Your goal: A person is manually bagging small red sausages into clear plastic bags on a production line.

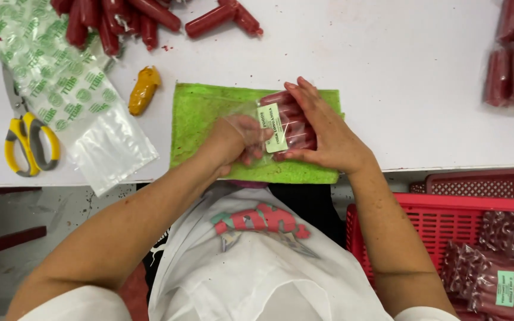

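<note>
Left hand (242, 138): grip pinches the open mouth of a clear plastic bag of red sausages (290, 128).
Right hand (322, 132): clasps the bag's side, steadying it.
Bag: lies on a green cloth (200, 119), cushioned on the white surface (388, 71).

Smooth white counter (388, 77) with rounded front edge, evenly lit from above. Below it, stained grey concrete floor (43, 220). At right, red slatted plastic crate (423, 226) beside the counter.
</note>
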